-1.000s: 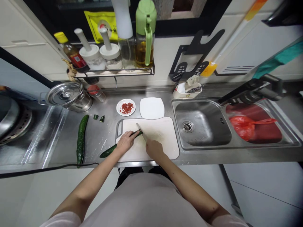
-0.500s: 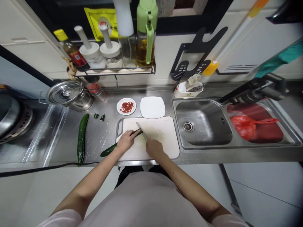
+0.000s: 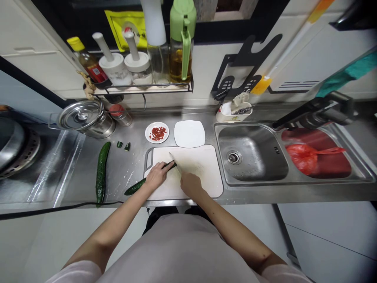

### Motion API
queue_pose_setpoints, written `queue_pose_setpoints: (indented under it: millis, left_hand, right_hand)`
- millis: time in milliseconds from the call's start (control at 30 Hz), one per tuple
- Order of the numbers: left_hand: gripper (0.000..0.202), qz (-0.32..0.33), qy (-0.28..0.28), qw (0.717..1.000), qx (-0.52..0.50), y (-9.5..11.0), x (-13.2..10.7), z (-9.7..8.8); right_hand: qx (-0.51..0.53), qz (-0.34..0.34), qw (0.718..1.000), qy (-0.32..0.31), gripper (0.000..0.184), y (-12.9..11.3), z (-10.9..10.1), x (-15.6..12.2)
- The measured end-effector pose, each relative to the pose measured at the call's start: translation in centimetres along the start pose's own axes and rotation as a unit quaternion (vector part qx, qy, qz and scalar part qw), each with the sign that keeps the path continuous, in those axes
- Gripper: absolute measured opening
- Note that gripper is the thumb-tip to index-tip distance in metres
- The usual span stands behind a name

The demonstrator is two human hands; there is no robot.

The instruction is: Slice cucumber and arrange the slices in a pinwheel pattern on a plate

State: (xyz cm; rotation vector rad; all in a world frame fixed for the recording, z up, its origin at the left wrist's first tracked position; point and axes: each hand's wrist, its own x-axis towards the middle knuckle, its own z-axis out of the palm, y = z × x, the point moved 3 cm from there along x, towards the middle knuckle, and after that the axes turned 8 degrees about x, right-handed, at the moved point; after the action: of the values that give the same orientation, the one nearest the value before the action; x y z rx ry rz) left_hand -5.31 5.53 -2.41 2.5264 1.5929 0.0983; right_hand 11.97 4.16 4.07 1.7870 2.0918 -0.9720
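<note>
My left hand (image 3: 156, 175) presses a dark green cucumber (image 3: 135, 187) down on the white cutting board (image 3: 206, 177). One end of the cucumber sticks out to the lower left, the other beyond my fingertips; its middle is hidden under the hand. My right hand (image 3: 192, 185) is wrapped round the handle of a knife (image 3: 177, 166), whose blade points up and left and meets the cucumber's far end. A whole cucumber (image 3: 102, 171) lies on the counter at left, and near it are two small cut cucumber ends (image 3: 127, 146).
Behind the board stand a small plate of chopped red pieces (image 3: 158, 133) and a square white plate (image 3: 189, 133). A steel sink (image 3: 253, 155) lies to the right, with a red plastic bag (image 3: 303, 157) in its second basin. A lidded pot (image 3: 98, 125) stands at back left.
The knife and my right hand have shifted very slightly left. My left hand and the cucumber look the same.
</note>
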Motion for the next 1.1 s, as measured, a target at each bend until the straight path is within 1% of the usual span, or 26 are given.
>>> queue_pose_setpoints:
  millis: [100,467,733,1100]
  left_hand:
    - [0.059,0.001,-0.001,1.0,-0.002,0.03,-0.01,-0.03]
    - [0.063,0.001,-0.008,1.0,-0.015,-0.11,0.08,0.16]
    - [0.059,0.005,-0.006,1.0,-0.008,-0.34,0.07,0.54]
    - [0.057,0.004,-0.004,1.0,-0.007,-0.15,0.1,0.08]
  right_hand:
    - [0.005,-0.003,1.0,0.007,0.032,0.09,0.12,0.06]
    - [0.002,0.004,1.0,-0.022,0.033,0.12,0.12,-0.03]
    - [0.006,0.007,1.0,-0.023,0.032,0.5,0.44,0.13]
    - [0.001,0.003,1.0,-0.018,0.032,0.5,0.8,0.34]
